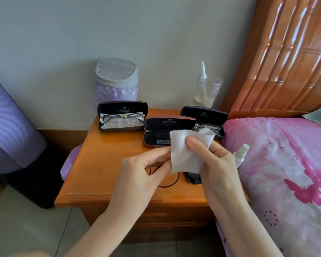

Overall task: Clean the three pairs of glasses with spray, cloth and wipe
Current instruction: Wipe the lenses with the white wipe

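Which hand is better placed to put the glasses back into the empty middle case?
Left, probably. The left hand seems to hold the frame, mostly hidden behind the white wipe, and sits just below the empty case. The right hand is busy pinching the wipe.

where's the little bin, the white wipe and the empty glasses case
little bin (116, 72): head view, on its grey swing lid
white wipe (185, 151): head view, on its middle, between both hands
empty glasses case (157, 140): head view, on its dark inner lining

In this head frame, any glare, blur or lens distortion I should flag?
Head view: soft daylight; bright glare streaks on the headboard; a sheen on the nightstand. Wide-angle bending toward the edges. Both hands and the white wipe slightly soft.
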The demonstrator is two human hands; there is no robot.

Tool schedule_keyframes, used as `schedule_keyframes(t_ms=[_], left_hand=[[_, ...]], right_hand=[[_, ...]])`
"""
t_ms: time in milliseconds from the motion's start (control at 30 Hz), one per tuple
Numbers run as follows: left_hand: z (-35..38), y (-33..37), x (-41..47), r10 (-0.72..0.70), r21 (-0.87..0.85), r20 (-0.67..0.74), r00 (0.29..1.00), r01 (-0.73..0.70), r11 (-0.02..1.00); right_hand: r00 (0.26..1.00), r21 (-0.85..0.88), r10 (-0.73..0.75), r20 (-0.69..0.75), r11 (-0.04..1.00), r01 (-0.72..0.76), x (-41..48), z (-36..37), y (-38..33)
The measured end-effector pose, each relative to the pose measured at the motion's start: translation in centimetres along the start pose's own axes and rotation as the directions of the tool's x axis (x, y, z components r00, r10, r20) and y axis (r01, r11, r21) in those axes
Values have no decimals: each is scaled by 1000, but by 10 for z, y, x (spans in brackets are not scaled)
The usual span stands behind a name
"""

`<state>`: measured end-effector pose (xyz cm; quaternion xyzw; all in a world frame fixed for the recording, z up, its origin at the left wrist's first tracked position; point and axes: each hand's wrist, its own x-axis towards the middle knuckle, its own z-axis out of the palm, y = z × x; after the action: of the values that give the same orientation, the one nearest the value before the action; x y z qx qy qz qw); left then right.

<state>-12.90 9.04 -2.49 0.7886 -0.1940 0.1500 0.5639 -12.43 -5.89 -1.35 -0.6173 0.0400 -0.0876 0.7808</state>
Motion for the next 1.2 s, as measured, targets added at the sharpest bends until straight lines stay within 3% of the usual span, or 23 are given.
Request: schedule_keyframes(t_ms=[300,600,733,1200], left_hand=[[3,-4,1,-38,-59,-59,998,35,998],[-1,2,1,-89,-119,-83,993,79,990],[-1,0,2,-97,-92,-38,995,93,991],[4,3,2,-88,-180,-16,996,83,980]], right_hand=[[998,137,60,11,989,-61,-1,5,0],[995,-172,64,74,984,-50,-10,0,4],[998,-204,39,58,979,-26,-10,-2,5],[993,186,92,-75,980,-77,0,9,5]])
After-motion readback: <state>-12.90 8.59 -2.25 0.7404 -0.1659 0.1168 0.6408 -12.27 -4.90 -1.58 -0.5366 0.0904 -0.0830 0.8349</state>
